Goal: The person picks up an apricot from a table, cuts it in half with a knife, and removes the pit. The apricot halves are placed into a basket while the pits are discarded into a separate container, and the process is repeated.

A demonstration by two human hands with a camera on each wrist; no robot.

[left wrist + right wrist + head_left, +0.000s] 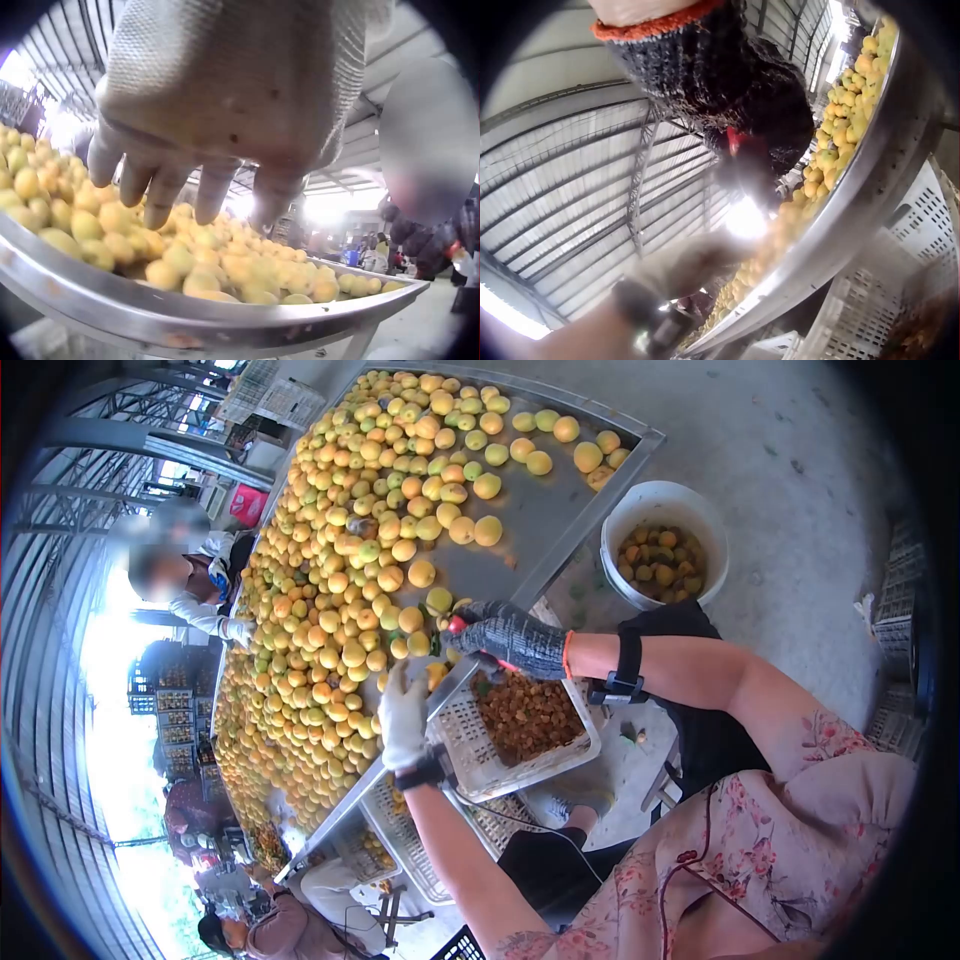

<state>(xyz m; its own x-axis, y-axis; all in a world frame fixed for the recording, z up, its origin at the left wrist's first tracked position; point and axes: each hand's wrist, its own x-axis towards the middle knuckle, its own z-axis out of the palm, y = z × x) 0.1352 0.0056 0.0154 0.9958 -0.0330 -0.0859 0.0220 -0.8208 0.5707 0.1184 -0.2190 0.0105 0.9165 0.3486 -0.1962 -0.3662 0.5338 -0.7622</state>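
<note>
My left hand [404, 720], in a white knit glove, reaches over the near edge of a metal sorting table [500, 575] heaped with apricots [330, 600]. Its fingers extend above the fruit in the left wrist view [225, 97]. Beside it, my right hand [515, 638] wears a dark knit glove with an orange cuff. It grips a red-handled tool [457, 624], mostly hidden by the fingers; its kind does not show. An apricot [437, 600] lies just past the right fingertips, and another [436, 675] lies between the two hands.
Under the table edge, a white perforated crate [465, 760] holds small brown pieces [525, 715]. A white bucket [715, 520] with fruit stands at the table's corner. People work along the far side [205, 610] and left end [300, 935]. A cable [560, 835] hangs near my lap.
</note>
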